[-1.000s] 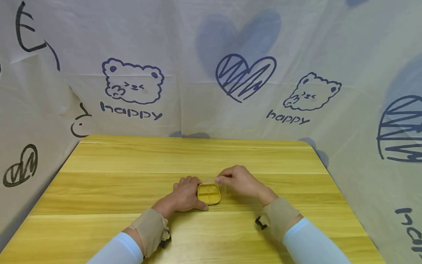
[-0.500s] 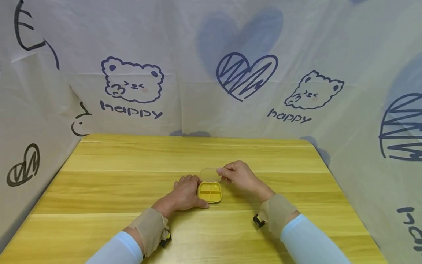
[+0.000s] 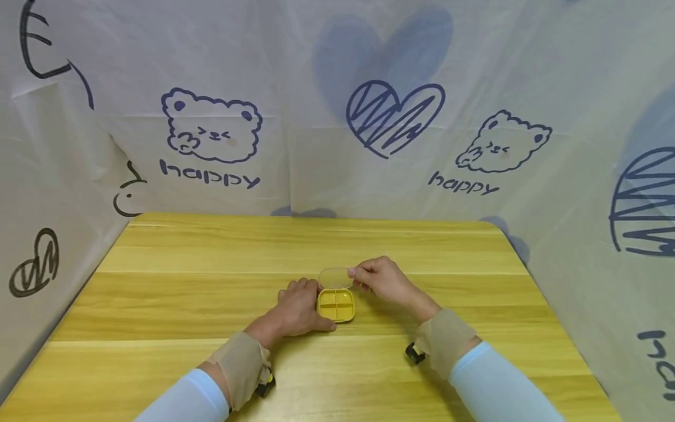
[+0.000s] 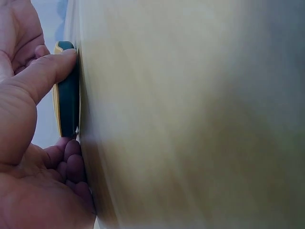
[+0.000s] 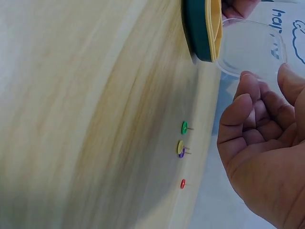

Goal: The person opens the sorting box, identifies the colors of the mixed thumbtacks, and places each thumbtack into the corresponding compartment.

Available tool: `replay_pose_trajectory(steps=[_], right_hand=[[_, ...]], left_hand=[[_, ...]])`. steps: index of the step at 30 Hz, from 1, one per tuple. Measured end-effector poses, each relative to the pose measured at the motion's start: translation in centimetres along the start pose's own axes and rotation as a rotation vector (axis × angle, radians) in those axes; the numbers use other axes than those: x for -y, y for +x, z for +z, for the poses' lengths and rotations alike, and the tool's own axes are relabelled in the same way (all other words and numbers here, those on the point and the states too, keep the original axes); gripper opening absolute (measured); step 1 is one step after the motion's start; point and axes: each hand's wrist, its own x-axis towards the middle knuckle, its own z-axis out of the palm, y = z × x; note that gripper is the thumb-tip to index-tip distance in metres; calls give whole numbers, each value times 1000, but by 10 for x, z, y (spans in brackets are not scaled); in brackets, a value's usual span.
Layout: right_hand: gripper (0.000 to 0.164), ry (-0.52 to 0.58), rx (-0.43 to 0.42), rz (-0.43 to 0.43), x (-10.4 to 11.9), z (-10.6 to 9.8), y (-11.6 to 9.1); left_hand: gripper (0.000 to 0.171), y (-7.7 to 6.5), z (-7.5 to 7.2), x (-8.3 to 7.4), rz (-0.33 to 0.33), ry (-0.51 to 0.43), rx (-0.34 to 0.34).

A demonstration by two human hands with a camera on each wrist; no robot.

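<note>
A small pill box (image 3: 336,306), yellow inside with several compartments, lies on the table with its clear lid (image 3: 332,278) raised at the far side. My left hand (image 3: 299,308) grips the box from the left, the thumb along its near side. The left wrist view shows the dark green outer wall (image 4: 69,100) with the thumb on it. My right hand (image 3: 387,284) pinches the lid's right edge between thumb and fingertips. In the right wrist view the transparent lid (image 5: 250,45) stands up from the box rim (image 5: 209,33).
Several thumbtacks lie points up on the wooden table (image 3: 211,246) in the right wrist view: green (image 5: 184,127), yellow (image 5: 180,147), purple (image 5: 182,153) and red (image 5: 183,183). They cannot be made out in the head view. A printed white cloth (image 3: 306,170) hangs behind the table.
My right hand has moved slightly up and away, swinging the lid farther back from the box; it hardly moves in the last half second. The left hand keeps its grip in place.
</note>
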Motion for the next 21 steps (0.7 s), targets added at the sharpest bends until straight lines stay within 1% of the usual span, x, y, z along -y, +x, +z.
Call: replay_pose_trajectory(steps=[3,5,8,11,14,16,18,21], right_hand=[[37,20,-27,20,-2,-4,-4],[35,41,-73,35,-5,-8,-7],[33,63,-177,71,-10,-16,-13],[31,42,-291,118,-16,-26,-19],[30,5,-370,179,-23,-36,-25],[29,-9,-399,210,-27,-41,-29],[28,-26,-406,231,-31,-46,-32],[27,-52,-390,252,-35,-50,-33]], left_hand=[[71,0,0,-1,-2,-1,-1],[71,1,0,-1,-3,-9,-1],[71,1,-1,-1,-4,-13,2],[71,1,0,-1,-6,-12,4],[71,1,1,-1,-5,-13,8],[72,0,1,-1,-3,-13,11],[72,0,0,-1,-2,-17,12],[73,-1,-2,-1,-10,-19,17]])
